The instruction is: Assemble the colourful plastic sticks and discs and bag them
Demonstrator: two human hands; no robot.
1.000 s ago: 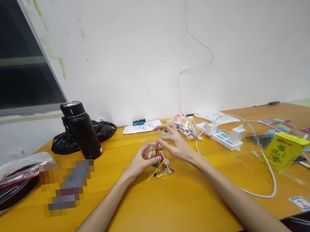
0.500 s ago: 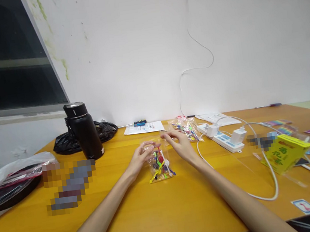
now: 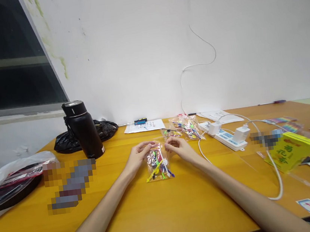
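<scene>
A small clear plastic bag (image 3: 158,164) of colourful little sticks lies on the yellow wooden table (image 3: 161,209), a little way in front of me. My left hand (image 3: 137,156) pinches the bag's top left corner with closed fingers. My right hand (image 3: 179,147) pinches the top right corner the same way. Both forearms stretch out over the table. Just beyond my right hand sits a second clear bag (image 3: 186,126) with more colourful pieces.
A black flask (image 3: 83,129) stands at the left in front of a black bag (image 3: 103,130). Papers and a small screwdriver (image 3: 140,122) lie by the wall. To the right lie a white power strip (image 3: 227,137) with chargers and cables, and a yellow box (image 3: 290,149).
My right hand came back from the far bag and closed on the near bag's top edge. Both hands now hold the top of the bag, which has been stretched flatter.
</scene>
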